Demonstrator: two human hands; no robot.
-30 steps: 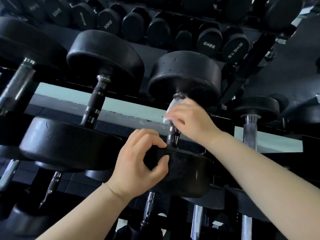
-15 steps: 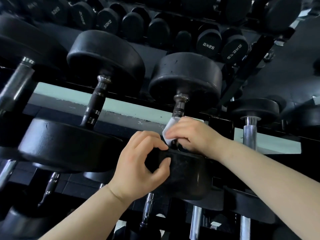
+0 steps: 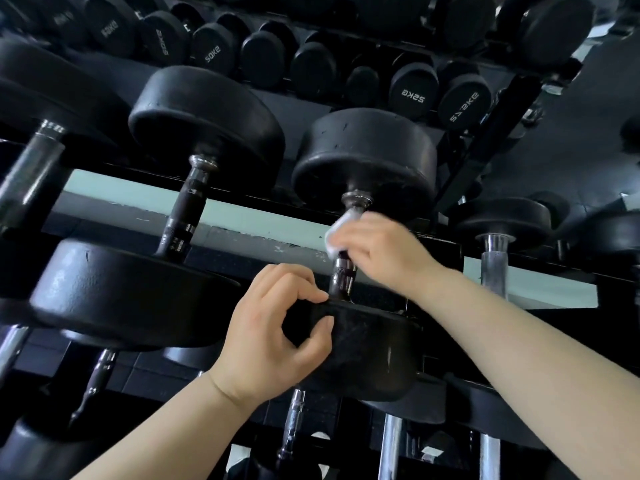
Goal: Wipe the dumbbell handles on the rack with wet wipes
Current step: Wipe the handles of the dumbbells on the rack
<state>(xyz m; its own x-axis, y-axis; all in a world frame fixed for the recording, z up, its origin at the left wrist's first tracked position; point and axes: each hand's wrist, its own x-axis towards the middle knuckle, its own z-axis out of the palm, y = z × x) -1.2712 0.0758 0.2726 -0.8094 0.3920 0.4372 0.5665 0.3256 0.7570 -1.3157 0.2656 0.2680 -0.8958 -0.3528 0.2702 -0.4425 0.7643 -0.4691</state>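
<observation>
Our right hand (image 3: 381,251) is curled tight round a crumpled white wet wipe (image 3: 333,237) and presses it to the far part of the dark knurled metal handle (image 3: 343,277) of a black rubber-headed dumbbell (image 3: 367,157), just under the flared collar where the handle meets the far head. A fold of the wipe pokes out on the left of the fingers. Our left hand (image 3: 273,344) is half closed. Its forefinger is hooked over the top edge of the dumbbell's near head (image 3: 377,358) and its thumb is set against the rounded side, so it pinches the rim on the left. The two hands are apart, with the bare near stretch of handle showing between them. The black steel rack (image 3: 485,143) carries this dumbbell in its middle tier, between a larger black dumbbell (image 3: 207,112) just to the left and a black dumbbell with a bright chrome handle (image 3: 495,258) to the right. A row of smaller black dumbbells with white weight marks (image 3: 412,91) fills the far shelf. More metal handles (image 3: 292,420) show on the tier below our wrists. The dumbbell we are wiping lies with its long axis running near to far. Its near head is low and towards us, its far head is beyond, and its handle leans a little to the right as it goes away.
</observation>
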